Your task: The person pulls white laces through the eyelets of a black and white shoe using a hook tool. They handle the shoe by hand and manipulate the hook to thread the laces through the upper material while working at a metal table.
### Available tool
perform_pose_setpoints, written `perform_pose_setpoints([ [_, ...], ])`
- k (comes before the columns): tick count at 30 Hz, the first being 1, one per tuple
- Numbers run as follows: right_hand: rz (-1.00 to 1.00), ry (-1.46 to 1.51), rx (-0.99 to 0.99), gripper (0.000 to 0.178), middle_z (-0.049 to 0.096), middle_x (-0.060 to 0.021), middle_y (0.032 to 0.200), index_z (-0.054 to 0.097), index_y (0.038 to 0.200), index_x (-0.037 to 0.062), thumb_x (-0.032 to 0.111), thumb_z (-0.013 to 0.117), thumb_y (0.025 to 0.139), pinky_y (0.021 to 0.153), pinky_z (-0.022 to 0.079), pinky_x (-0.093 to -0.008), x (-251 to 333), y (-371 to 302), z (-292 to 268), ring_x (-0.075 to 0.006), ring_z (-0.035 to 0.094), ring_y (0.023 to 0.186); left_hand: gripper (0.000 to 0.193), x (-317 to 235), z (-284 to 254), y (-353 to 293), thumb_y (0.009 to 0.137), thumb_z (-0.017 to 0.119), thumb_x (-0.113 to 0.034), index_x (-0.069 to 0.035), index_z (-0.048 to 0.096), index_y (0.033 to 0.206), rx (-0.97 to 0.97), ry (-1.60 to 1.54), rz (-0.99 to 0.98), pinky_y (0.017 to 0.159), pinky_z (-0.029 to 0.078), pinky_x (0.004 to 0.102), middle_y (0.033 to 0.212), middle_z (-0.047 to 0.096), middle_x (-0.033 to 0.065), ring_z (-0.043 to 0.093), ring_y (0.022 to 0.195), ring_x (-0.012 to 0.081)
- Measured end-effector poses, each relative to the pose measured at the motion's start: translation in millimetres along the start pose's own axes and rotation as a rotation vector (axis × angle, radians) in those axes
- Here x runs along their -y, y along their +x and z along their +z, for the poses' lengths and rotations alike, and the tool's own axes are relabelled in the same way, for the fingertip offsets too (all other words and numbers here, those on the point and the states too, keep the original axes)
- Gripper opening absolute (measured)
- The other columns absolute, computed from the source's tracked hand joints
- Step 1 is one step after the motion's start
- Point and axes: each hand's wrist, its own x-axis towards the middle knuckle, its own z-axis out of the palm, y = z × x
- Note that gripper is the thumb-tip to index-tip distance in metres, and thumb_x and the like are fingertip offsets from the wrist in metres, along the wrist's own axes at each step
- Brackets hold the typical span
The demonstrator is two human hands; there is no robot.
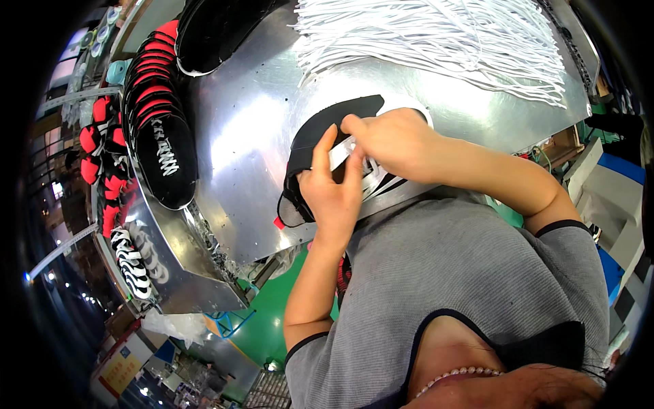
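Note:
A black shoe upper (327, 126) with a grey-lined heel and a small red tab lies on the metal table, close to my body. My left hand (334, 194) is closed on its near side, thumb and forefinger pinched by the white lacing. From the right, my right hand (402, 143) bends over the lace area, its fingertips closed on a white shoelace (343, 153). Both sets of fingertips almost meet there. My right hand hides much of the upper's front part, and the exact grip of its lower fingers is hidden.
Many loose white shoelaces (436, 41) spread across the far side of the metal table (238, 163). Nested black uppers with red linings (163, 146) line the left edge, with another black piece (218, 31) beyond. More red-and-black pieces (105, 163) and a black-and-white upper (131, 266) lie farther left.

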Motion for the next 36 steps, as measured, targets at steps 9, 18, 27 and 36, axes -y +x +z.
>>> perform_pose_setpoints([
  [9,0.252,0.498,-0.348,0.018,0.064,-0.0095,0.073,0.059,0.105,0.0058,0.021,0.058,0.095,0.061,0.047,-0.0359,-17,-28,-8,-0.0266,0.062,0.065,0.040,-26,-1,13,0.088,0.069,-0.001,-0.002,0.061,0.127,0.115,-0.258,-0.237,0.073,0.053,0.0240,0.101,0.068,0.0058,0.064,0.081,0.0089],
  [18,0.212,0.487,-0.411,0.016,0.064,-0.0081,0.073,0.059,0.104,0.0077,0.022,0.056,0.097,0.060,0.046,-0.0363,-29,-21,16,-0.0238,0.061,0.063,0.037,-19,12,19,0.083,0.069,0.003,-0.001,0.054,0.116,0.011,-0.138,-0.165,0.087,0.048,0.0270,0.110,0.057,0.0074,0.059,0.098,0.0140],
  [27,0.323,0.400,-0.387,0.019,0.066,-0.0077,0.076,0.060,0.108,0.0076,0.023,0.057,0.097,0.062,0.048,-0.0345,-39,-18,24,-0.0218,0.063,0.065,0.033,-21,-4,23,0.084,0.062,0.009,-0.003,0.049,0.112,0.293,-0.414,-0.320,0.075,0.048,0.0251,0.101,0.058,0.0071,0.060,0.085,0.0117],
  [36,-0.125,0.439,-0.454,0.030,0.066,-0.0017,0.074,0.073,0.099,0.0098,-0.001,0.071,0.072,0.050,0.043,-0.0274,-38,-28,20,-0.0173,0.059,0.057,0.036,-27,-7,22,0.089,0.060,0.009,-0.004,0.044,0.119,0.272,-0.730,-0.450,0.077,0.047,0.0226,0.098,0.060,0.0048,0.055,0.085,0.0080],
])
